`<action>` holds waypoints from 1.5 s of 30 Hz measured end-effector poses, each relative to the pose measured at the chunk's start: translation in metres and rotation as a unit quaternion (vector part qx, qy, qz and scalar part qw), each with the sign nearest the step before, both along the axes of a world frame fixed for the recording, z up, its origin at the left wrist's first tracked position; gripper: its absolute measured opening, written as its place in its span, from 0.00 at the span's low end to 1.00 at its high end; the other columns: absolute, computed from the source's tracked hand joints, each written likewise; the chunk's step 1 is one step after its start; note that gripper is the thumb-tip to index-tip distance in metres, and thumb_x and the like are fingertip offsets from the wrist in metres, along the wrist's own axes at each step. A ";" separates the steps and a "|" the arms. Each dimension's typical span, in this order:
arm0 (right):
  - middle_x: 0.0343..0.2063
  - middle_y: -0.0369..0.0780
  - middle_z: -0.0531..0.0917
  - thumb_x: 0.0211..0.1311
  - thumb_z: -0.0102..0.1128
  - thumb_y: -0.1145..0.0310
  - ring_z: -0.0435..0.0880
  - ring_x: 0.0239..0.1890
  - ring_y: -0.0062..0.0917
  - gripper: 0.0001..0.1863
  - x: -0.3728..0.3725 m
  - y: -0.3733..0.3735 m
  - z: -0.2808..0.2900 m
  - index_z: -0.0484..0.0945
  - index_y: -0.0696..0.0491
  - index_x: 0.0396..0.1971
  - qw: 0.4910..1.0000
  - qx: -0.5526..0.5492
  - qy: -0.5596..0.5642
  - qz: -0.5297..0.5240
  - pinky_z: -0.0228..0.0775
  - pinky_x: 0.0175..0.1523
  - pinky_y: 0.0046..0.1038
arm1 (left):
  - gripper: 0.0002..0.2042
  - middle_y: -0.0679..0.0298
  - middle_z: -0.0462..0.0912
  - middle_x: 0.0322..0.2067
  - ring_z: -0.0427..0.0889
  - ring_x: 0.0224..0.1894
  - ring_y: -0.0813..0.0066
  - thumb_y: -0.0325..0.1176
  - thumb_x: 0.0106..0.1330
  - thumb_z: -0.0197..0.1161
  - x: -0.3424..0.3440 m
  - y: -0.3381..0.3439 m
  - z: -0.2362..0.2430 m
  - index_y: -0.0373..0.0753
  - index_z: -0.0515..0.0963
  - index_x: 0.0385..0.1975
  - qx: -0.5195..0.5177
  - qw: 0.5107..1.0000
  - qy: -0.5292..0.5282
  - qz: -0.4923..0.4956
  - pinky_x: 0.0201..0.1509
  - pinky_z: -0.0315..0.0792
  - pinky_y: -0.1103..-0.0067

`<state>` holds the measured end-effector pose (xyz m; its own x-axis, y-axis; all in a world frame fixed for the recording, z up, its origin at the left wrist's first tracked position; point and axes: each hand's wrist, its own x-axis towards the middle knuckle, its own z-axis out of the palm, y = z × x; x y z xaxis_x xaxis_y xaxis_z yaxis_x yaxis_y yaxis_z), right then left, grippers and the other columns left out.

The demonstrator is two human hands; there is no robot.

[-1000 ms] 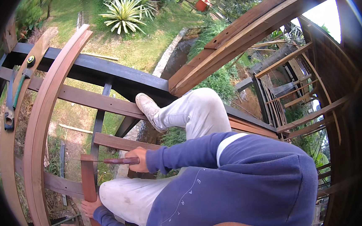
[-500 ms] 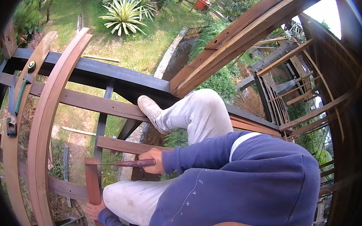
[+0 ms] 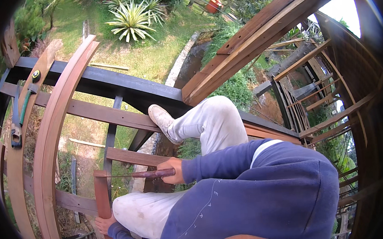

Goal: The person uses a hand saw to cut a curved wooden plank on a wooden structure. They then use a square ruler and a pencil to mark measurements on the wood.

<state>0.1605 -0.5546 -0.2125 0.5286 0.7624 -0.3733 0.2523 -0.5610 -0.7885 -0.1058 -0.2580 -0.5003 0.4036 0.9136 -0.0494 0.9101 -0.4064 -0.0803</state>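
Note:
My right hand [image 3: 173, 170] is closed round the dark red-brown handle of what looks like a hand saw [image 3: 151, 173]. Its thin blade, seen edge-on, points left and reaches the top end of a narrow reddish board [image 3: 102, 192]. Lower down, my left hand [image 3: 105, 224] grips this board, fingers wrapped over its left edge beside my bent knee. A grooved plank [image 3: 136, 156] lies just beyond the saw. Whether the blade has cut into the wood is too small to tell.
Long boards [image 3: 47, 151] cross the frame at left. On one lie a second hand saw [image 3: 15, 127], a green-handled hammer [image 3: 26, 104] and a tape measure [image 3: 36, 75]. A black metal beam [image 3: 127, 86] runs beyond my shoe [image 3: 161, 117]. Between the joists [image 3: 111, 115] the ground shows far below.
My right hand and the saw have drawn back to the right, away from the board end. My left hand stays on the board. The whole view has shifted slightly.

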 end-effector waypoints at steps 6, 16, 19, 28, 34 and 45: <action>0.19 0.47 0.77 0.53 0.60 0.69 0.78 0.24 0.44 0.06 0.002 0.059 -0.093 0.73 0.55 0.26 0.999 0.017 -0.035 -0.027 0.67 0.31 0.41 | 0.38 0.63 0.75 0.41 0.77 0.50 0.60 0.69 0.40 0.71 0.016 -0.014 -0.011 0.44 0.71 0.41 0.010 0.998 -0.023 -0.050 0.45 0.72 0.60; 0.19 0.44 0.77 0.52 0.59 0.71 0.78 0.22 0.40 0.04 -0.007 -0.006 0.002 0.73 0.54 0.24 1.000 0.014 -0.017 -0.009 0.67 0.31 0.40 | 0.35 0.63 0.75 0.39 0.78 0.49 0.63 0.71 0.45 0.65 -0.001 -0.002 -0.009 0.45 0.70 0.38 0.048 0.998 -0.016 -0.032 0.44 0.72 0.61; 0.19 0.44 0.77 0.53 0.59 0.70 0.78 0.22 0.43 0.05 -0.010 0.030 -0.052 0.73 0.54 0.24 0.999 0.015 -0.030 -0.027 0.67 0.31 0.41 | 0.35 0.63 0.75 0.38 0.78 0.48 0.62 0.71 0.45 0.65 0.005 -0.007 0.000 0.45 0.69 0.37 0.022 0.999 -0.011 -0.045 0.44 0.72 0.62; 0.18 0.44 0.77 0.54 0.61 0.70 0.76 0.20 0.41 0.06 -0.001 0.013 -0.014 0.74 0.55 0.26 0.998 0.047 -0.049 -0.003 0.67 0.30 0.39 | 0.38 0.62 0.75 0.40 0.77 0.51 0.60 0.72 0.40 0.69 -0.006 0.001 -0.028 0.44 0.70 0.37 0.048 0.998 -0.026 -0.016 0.45 0.72 0.59; 0.20 0.44 0.77 0.57 0.59 0.69 0.78 0.23 0.37 0.05 -0.007 0.035 -0.065 0.76 0.55 0.28 0.996 0.035 -0.086 -0.005 0.69 0.32 0.36 | 0.36 0.60 0.76 0.40 0.77 0.49 0.58 0.68 0.38 0.73 0.030 -0.019 0.037 0.42 0.73 0.37 -0.021 0.995 -0.083 -0.056 0.49 0.70 0.58; 0.19 0.39 0.78 0.56 0.59 0.73 0.75 0.22 0.23 0.06 -0.019 -0.003 0.022 0.79 0.58 0.32 0.999 -0.040 -0.025 -0.009 0.70 0.32 0.30 | 0.36 0.61 0.76 0.43 0.74 0.49 0.60 0.62 0.36 0.76 0.009 -0.014 0.037 0.42 0.74 0.39 -0.045 0.995 -0.082 -0.026 0.52 0.67 0.59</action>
